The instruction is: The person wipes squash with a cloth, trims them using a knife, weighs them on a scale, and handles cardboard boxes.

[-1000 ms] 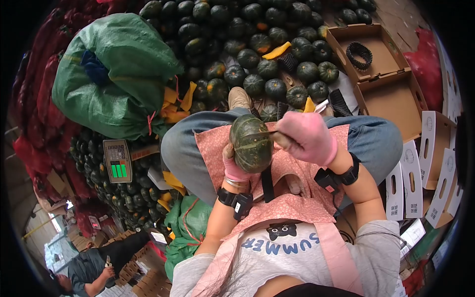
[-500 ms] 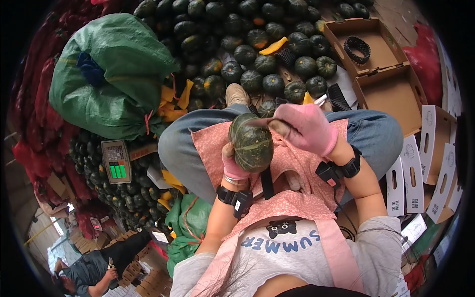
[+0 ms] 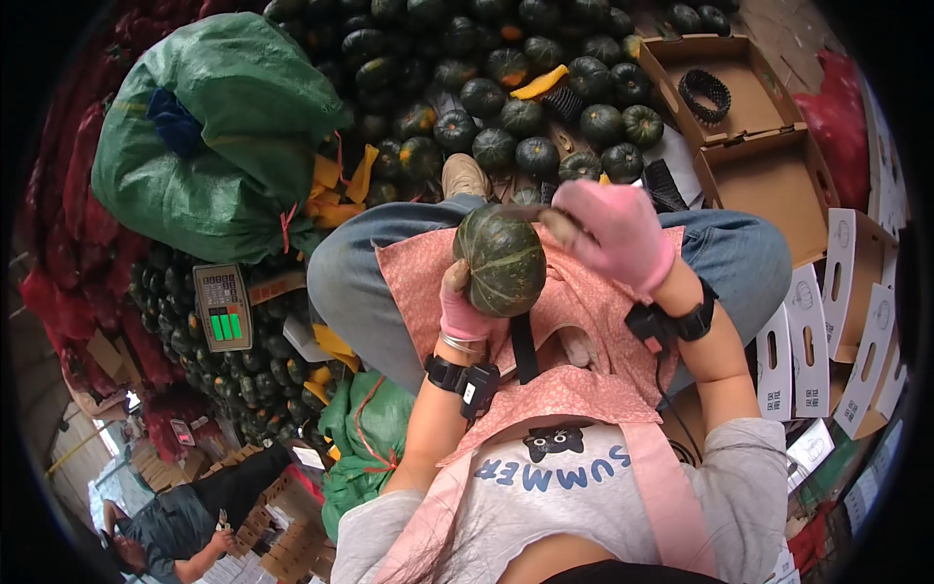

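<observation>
My left hand [image 3: 460, 310], in a pink fingerless-looking glove, is closed around the lower left side of a dark green, ribbed pumpkin [image 3: 501, 261] above my lap. Close to the pumpkin's upper right is my right hand [image 3: 615, 234], in a pink glove and blurred a little. Its fingers are closed on a thin, dark, blade-like tool [image 3: 526, 210], which reaches to the top of the pumpkin. The tool's handle is hidden in the fist. Under both hands lies a pink apron [image 3: 418, 273] across my crossed legs.
Heaped pumpkins [image 3: 494, 148] lie ahead and to the left. A large green sack [image 3: 243, 127] and a scale [image 3: 223, 308] stand at left. Open cardboard boxes [image 3: 764, 195] and white printed cartons [image 3: 808, 331] are at right. Another person [image 3: 185, 530] is at lower left.
The pumpkin has risen slightly and shifted a little right in my left hand, and looks tilted differently. My right hand has moved a little up and right with the blade-like tool.
</observation>
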A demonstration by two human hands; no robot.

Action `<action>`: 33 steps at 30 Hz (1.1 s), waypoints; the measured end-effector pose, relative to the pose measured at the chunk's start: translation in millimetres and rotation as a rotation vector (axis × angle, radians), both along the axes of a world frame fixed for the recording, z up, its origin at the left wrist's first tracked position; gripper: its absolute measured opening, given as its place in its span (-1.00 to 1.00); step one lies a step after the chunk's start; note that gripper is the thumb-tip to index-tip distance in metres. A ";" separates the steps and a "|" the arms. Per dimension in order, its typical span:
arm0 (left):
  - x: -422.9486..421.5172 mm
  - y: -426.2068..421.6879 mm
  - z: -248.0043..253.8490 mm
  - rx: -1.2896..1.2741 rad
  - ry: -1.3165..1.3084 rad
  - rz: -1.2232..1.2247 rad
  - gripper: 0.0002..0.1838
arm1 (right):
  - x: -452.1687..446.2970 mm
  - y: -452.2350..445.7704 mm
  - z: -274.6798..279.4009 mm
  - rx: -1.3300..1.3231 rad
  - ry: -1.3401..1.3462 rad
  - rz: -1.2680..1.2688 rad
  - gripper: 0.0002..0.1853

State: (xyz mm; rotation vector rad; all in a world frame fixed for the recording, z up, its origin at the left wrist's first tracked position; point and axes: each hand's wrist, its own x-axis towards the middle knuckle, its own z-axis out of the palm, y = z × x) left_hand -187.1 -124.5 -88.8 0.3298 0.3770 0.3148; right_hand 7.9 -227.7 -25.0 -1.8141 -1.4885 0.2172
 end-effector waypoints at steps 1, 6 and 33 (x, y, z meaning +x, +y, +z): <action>5.0 -0.5 5.7 0.040 0.027 0.001 -0.22 | -2.3 -0.7 7.9 0.057 0.027 0.085 -0.82; 0.8 -3.8 2.2 0.057 0.096 0.027 -0.24 | -0.7 1.2 -8.8 -0.206 -0.067 -0.150 -0.76; 15.1 -1.3 8.4 0.114 0.110 0.104 -0.38 | -3.6 0.6 -19.2 0.042 -0.133 -0.178 -0.80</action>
